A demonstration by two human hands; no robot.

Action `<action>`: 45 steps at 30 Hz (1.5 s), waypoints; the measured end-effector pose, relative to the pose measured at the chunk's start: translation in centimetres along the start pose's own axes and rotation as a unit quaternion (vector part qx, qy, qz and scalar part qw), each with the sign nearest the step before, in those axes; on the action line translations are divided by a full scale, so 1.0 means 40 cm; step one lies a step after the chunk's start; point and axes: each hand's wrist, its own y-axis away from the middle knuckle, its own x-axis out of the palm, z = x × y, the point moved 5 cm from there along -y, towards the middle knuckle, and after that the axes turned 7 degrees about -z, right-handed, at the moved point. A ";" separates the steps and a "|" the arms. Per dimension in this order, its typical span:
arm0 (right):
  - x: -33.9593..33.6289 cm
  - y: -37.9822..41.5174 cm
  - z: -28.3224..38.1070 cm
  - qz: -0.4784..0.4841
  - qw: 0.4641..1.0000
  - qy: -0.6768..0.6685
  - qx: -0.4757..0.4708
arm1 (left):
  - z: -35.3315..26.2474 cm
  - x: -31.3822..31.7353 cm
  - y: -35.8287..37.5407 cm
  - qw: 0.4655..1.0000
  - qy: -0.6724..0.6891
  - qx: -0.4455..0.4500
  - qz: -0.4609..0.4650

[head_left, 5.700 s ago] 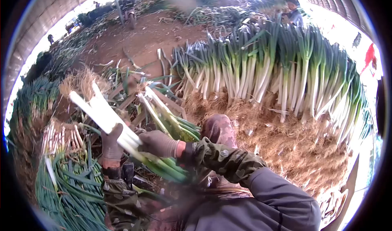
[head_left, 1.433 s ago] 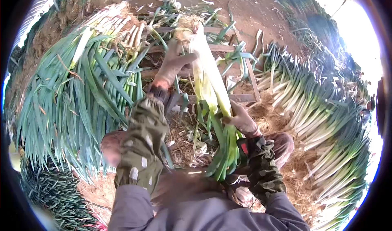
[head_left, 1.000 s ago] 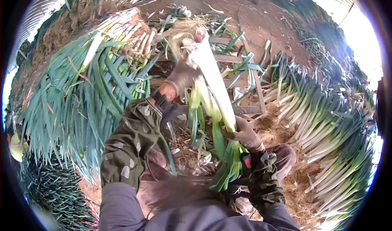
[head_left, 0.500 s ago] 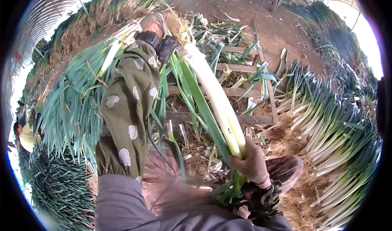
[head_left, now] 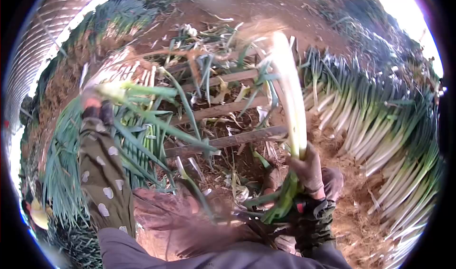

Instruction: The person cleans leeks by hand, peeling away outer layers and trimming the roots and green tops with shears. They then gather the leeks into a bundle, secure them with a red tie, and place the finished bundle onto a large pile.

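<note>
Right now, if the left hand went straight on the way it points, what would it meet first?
Probably the pale leek stems just beyond the left hand, but that hand is blurred and may be high enough to pass over them.

Free room over the wooden slats (head_left: 237, 139), between the green leaves (head_left: 160, 122) and pale leek (head_left: 293, 98).
</note>
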 end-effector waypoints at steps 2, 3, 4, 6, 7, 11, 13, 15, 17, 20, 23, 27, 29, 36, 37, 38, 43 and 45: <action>-0.031 -0.028 -0.051 -0.095 0.992 -0.046 0.069 | -0.011 -0.004 0.037 0.987 -0.095 0.055 0.115; -0.054 -0.042 -0.068 -0.121 0.987 -0.083 0.068 | -0.021 0.012 0.099 0.973 -0.094 0.081 0.193; -0.063 -0.055 -0.096 -0.128 0.988 -0.066 0.053 | -0.027 0.042 0.174 0.948 -0.070 0.100 0.294; -0.055 -0.055 -0.121 -0.113 0.991 -0.047 0.057 | -0.024 0.141 0.414 0.831 -0.106 0.055 0.544; -0.035 -0.053 -0.109 -0.087 0.992 -0.050 0.070 | -0.015 0.193 0.570 0.711 -0.186 0.013 0.678; 0.050 -0.042 -0.088 -0.026 0.999 -0.009 0.027 | -0.087 0.250 0.968 0.224 -0.231 0.109 0.941; 0.068 -0.033 -0.088 -0.002 1.000 0.000 0.026 | -0.141 0.385 0.732 0.404 -0.261 0.082 0.873; 0.087 -0.032 -0.090 -0.004 0.999 -0.029 0.038 | -0.186 0.537 0.317 0.788 -0.132 -0.071 0.597; 0.090 -0.032 -0.085 -0.001 0.998 0.015 0.054 | -0.298 0.589 0.031 0.944 0.067 -0.101 0.307; 0.084 -0.036 -0.088 -0.004 0.997 0.048 0.058 | -0.495 0.613 0.025 0.965 -0.139 0.139 0.176; 0.109 -0.033 -0.086 0.011 0.996 0.074 0.040 | -0.431 0.769 0.262 0.923 -0.102 0.180 0.324; 0.112 -0.018 -0.062 0.025 0.992 0.120 0.021 | -0.397 0.815 0.562 0.918 -0.065 0.169 0.352; 0.120 -0.011 -0.070 0.037 0.992 0.116 0.021 | -0.410 0.802 0.593 0.939 -0.064 0.147 0.304; 0.146 0.014 -0.076 0.099 0.994 -0.028 0.020 | -0.382 0.820 0.499 0.889 -0.160 0.401 0.154; 0.145 0.018 -0.069 0.116 0.992 -0.046 0.024 | -0.371 0.826 0.420 0.825 -0.331 0.423 0.173; 0.140 0.021 -0.080 0.159 0.986 -0.018 0.042 | -0.324 0.781 0.294 0.842 -0.264 0.450 0.136; 0.097 -0.001 -0.069 0.061 0.997 -0.044 -0.022 | -0.244 0.435 -0.180 0.773 -0.559 0.266 0.136; 0.110 -0.046 -0.092 0.053 0.996 -0.068 0.036 | -0.201 0.399 -0.090 0.758 -0.556 0.221 0.260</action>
